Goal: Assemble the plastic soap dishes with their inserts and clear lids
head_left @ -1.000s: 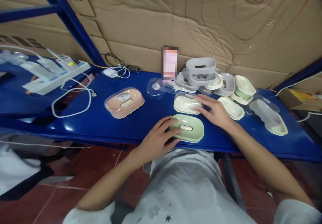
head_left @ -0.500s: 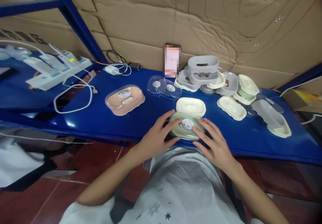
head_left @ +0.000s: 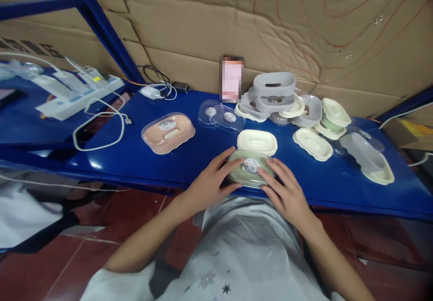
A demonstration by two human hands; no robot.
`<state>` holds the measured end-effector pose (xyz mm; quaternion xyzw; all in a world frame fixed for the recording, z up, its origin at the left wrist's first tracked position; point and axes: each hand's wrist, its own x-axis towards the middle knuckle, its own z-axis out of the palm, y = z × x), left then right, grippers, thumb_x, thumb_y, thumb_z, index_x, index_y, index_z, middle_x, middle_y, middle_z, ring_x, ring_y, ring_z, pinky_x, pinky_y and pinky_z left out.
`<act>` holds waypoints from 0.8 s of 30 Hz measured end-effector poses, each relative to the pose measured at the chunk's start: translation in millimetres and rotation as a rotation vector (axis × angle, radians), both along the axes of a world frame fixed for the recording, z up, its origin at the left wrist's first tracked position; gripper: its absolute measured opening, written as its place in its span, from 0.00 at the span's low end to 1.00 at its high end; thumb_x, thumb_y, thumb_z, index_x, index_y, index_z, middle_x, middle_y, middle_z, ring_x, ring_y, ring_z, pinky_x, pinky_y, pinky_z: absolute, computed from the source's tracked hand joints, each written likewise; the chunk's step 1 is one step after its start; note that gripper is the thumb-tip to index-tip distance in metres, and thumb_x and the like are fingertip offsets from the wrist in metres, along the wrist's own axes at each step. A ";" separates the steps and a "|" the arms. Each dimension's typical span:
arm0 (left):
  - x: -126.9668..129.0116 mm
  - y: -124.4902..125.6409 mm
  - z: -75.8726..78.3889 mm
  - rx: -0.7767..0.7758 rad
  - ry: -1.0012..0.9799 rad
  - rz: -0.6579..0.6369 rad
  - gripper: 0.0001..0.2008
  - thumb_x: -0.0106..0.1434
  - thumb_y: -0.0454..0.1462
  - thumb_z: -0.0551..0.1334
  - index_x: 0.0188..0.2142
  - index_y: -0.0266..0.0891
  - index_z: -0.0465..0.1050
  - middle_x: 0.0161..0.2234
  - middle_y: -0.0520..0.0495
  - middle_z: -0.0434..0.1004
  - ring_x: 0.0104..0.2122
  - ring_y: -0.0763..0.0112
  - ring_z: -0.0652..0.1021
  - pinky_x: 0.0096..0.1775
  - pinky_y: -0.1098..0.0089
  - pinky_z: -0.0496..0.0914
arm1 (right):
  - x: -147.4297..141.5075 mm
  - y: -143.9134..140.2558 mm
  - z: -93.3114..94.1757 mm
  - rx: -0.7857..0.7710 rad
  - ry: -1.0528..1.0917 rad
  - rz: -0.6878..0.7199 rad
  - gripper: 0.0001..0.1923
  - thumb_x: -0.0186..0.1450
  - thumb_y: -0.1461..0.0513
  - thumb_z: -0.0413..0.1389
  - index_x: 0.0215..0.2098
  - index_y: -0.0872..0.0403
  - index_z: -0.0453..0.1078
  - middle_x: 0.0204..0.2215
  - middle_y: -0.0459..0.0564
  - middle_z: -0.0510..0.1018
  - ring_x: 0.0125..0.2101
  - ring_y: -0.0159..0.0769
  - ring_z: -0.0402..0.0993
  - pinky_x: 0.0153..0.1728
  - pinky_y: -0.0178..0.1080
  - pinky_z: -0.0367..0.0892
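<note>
At the front edge of the blue table, both hands hold a green soap box [head_left: 248,177] topped by a clear lid with a round sticker. My left hand [head_left: 214,177] grips its left side, thumb low at the near edge and fingers over the lid. On the right side, my right hand [head_left: 287,188] presses with fingertips on the lid and thumb near the front edge. Just behind the box lies a cream tray [head_left: 257,142]. A pink soap box [head_left: 169,134] under a clear lid stands to the left. Two loose clear lids [head_left: 221,118] overlap behind.
Grey sleeves [head_left: 274,84] and cream trays are piled at the back right, with another cream tray [head_left: 313,144] in front. A phone [head_left: 232,80] leans on the cardboard [head_left: 189,26]. A power strip [head_left: 81,98] with white cables lies left. Blue posts frame the table [head_left: 118,168].
My right thumb has shifted slightly inward against the front of the green soap box. The hands otherwise keep their hold, and the view has moved very slightly.
</note>
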<state>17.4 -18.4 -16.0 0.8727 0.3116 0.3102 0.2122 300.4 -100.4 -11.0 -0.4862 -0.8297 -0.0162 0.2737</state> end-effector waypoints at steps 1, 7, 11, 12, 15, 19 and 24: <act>-1.6 0.2 1.6 0.006 0.004 0.003 0.32 0.74 0.44 0.68 0.74 0.51 0.61 0.76 0.36 0.58 0.74 0.48 0.67 0.71 0.45 0.69 | 0.1 -0.1 0.6 -0.007 -0.027 0.005 0.42 0.77 0.61 0.58 0.82 0.36 0.45 0.78 0.52 0.60 0.77 0.54 0.58 0.71 0.63 0.68; -43.3 -2.1 15.2 0.039 0.081 0.134 0.28 0.74 0.43 0.69 0.69 0.48 0.64 0.72 0.37 0.63 0.71 0.49 0.72 0.69 0.47 0.72 | 22.5 17.3 25.3 -0.102 -0.135 0.109 0.44 0.80 0.55 0.53 0.84 0.43 0.32 0.80 0.57 0.53 0.78 0.50 0.53 0.75 0.65 0.59; -84.8 -13.5 17.1 0.115 0.106 0.349 0.25 0.75 0.45 0.67 0.67 0.47 0.64 0.70 0.36 0.63 0.70 0.43 0.72 0.67 0.40 0.73 | 39.9 43.9 35.5 -0.078 -0.179 0.027 0.42 0.80 0.54 0.54 0.83 0.39 0.36 0.78 0.55 0.59 0.78 0.53 0.54 0.75 0.67 0.58; -92.4 -16.5 16.4 0.142 0.107 0.401 0.26 0.74 0.45 0.67 0.67 0.46 0.64 0.70 0.34 0.63 0.70 0.41 0.71 0.67 0.38 0.72 | 41.4 49.7 33.9 -0.074 -0.195 0.025 0.41 0.80 0.54 0.54 0.83 0.39 0.37 0.78 0.55 0.60 0.77 0.54 0.55 0.74 0.68 0.59; -106.3 -21.3 12.6 0.235 0.105 0.537 0.28 0.73 0.45 0.68 0.67 0.45 0.64 0.72 0.31 0.59 0.71 0.35 0.68 0.67 0.33 0.70 | 40.2 58.9 23.6 -0.093 -0.218 0.050 0.38 0.80 0.54 0.53 0.83 0.41 0.44 0.75 0.56 0.65 0.75 0.55 0.61 0.71 0.68 0.64; -115.2 -13.7 3.2 0.323 0.109 0.690 0.31 0.71 0.44 0.70 0.68 0.44 0.63 0.73 0.29 0.58 0.73 0.31 0.64 0.68 0.30 0.67 | 38.5 51.2 14.0 -0.125 -0.185 0.052 0.33 0.81 0.54 0.53 0.81 0.41 0.52 0.74 0.55 0.68 0.73 0.53 0.65 0.71 0.67 0.66; -129.8 10.9 -7.0 0.293 0.105 0.743 0.33 0.73 0.47 0.68 0.71 0.42 0.61 0.72 0.27 0.61 0.73 0.31 0.65 0.69 0.30 0.65 | 46.1 34.4 17.7 -0.175 -0.164 0.072 0.31 0.81 0.54 0.53 0.79 0.40 0.55 0.74 0.53 0.69 0.73 0.51 0.65 0.69 0.66 0.67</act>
